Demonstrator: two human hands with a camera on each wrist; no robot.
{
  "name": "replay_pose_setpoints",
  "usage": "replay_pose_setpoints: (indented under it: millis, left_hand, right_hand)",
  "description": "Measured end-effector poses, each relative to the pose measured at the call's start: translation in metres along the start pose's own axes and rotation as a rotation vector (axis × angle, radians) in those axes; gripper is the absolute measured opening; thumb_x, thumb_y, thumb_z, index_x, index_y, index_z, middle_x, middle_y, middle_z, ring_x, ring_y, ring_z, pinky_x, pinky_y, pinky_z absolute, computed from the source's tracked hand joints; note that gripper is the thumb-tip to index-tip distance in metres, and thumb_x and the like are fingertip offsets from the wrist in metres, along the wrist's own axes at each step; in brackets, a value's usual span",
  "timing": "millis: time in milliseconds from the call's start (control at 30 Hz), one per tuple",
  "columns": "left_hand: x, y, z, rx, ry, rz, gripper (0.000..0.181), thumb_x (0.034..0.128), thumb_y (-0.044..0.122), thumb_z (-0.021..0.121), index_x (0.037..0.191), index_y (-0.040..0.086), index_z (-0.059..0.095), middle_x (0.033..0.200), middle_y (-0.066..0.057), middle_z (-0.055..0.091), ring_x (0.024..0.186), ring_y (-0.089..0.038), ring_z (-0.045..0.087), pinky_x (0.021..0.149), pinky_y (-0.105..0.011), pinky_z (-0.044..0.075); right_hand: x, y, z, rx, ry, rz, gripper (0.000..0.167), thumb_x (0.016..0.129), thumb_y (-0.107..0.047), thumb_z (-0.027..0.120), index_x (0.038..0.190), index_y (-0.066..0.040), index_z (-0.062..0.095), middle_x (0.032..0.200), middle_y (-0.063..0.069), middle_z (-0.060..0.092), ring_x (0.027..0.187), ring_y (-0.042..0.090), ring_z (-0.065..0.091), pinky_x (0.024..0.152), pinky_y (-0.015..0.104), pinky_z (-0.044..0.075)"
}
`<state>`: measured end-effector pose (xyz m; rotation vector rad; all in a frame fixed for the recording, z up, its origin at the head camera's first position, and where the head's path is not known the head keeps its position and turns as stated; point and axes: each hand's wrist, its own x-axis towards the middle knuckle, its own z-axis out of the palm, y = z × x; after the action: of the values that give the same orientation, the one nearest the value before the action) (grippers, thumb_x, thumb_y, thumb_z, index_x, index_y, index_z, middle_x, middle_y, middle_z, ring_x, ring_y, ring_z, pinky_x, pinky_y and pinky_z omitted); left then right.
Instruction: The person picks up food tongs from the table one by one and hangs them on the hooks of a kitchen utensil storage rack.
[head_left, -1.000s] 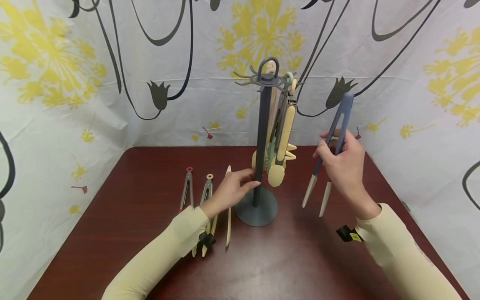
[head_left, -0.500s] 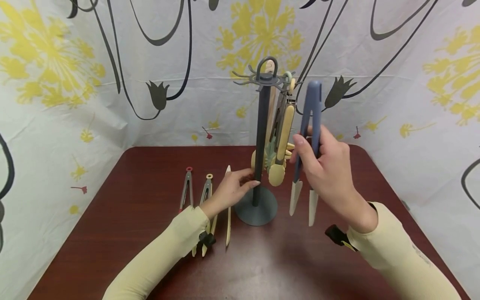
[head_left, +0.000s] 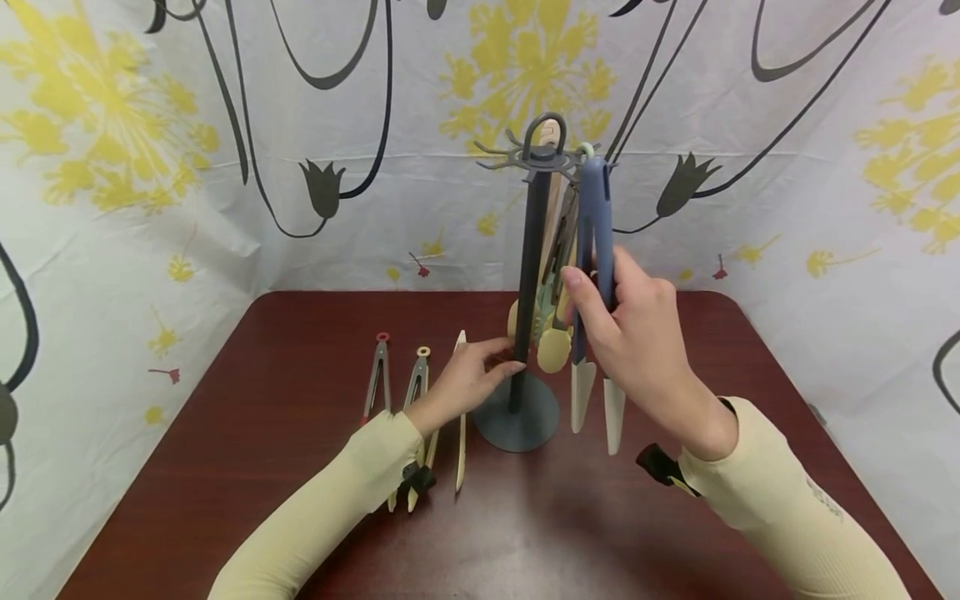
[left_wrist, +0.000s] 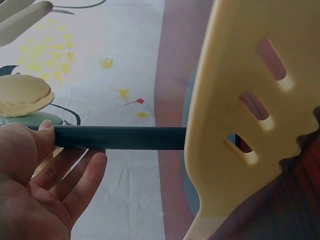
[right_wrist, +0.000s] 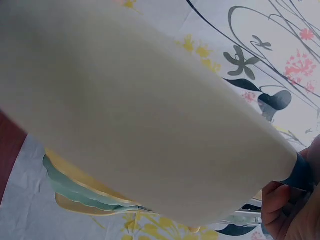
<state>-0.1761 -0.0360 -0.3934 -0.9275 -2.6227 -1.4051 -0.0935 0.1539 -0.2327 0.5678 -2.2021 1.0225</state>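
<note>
My right hand (head_left: 633,325) grips a pair of blue tongs (head_left: 597,208) by the legs, upright, cream tips pointing down. The tongs' top end is beside the hooks of a dark grey utensil rack (head_left: 534,250); whether it touches a hook I cannot tell. Low on the rack's post, my left hand (head_left: 480,371) holds it between thumb and fingers; the left wrist view shows the thumb on one side of the post (left_wrist: 120,137). Other tongs hang on the rack, one with a yellow scalloped head (head_left: 554,350), partly hidden behind the blue pair.
Left of the rack lie red-ringed tongs (head_left: 378,375), yellow-ringed tongs (head_left: 417,379) and a thin pale yellow utensil (head_left: 461,450), partly covered by the left arm. A slotted yellow head (left_wrist: 245,100) looms close in the left wrist view. A patterned sheet (head_left: 420,200) backs the dark red table (head_left: 300,358).
My right hand has carried the blue tongs leftward to the rack's right side, now covering part of the hanging tongs. My left hand has stayed on the post.
</note>
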Motion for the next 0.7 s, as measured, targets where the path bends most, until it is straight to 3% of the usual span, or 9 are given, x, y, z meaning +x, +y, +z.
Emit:
replay_pose_setpoints:
  millis: [400,700]
  left_hand:
    - [0.001,0.002,0.001,0.003,0.005,0.008,0.029,0.0974,0.027,0.064,0.123,0.015,0.068,0.114,-0.002,0.074,0.088,-0.011,0.072,0.07,-0.022,0.054]
    - [0.001,0.001,0.002,-0.013,0.004,0.002,0.03,0.0974,0.026,0.064,0.125,0.015,0.068,0.115,-0.004,0.074,0.087,-0.018,0.072,0.066,-0.022,0.053]
  right_hand:
    - [0.003,-0.002,0.002,-0.006,-0.038,0.041,0.023,0.101,-0.027,0.057,0.099,-0.004,0.059,0.065,0.004,0.067,0.047,0.001,0.053,0.047,0.018,0.044]
    - [0.004,-0.009,-0.008,-0.034,-0.061,0.059,0.025,0.101,-0.029,0.057,0.091,-0.006,0.059,0.061,0.003,0.064,0.041,0.003,0.05,0.041,0.019,0.041]
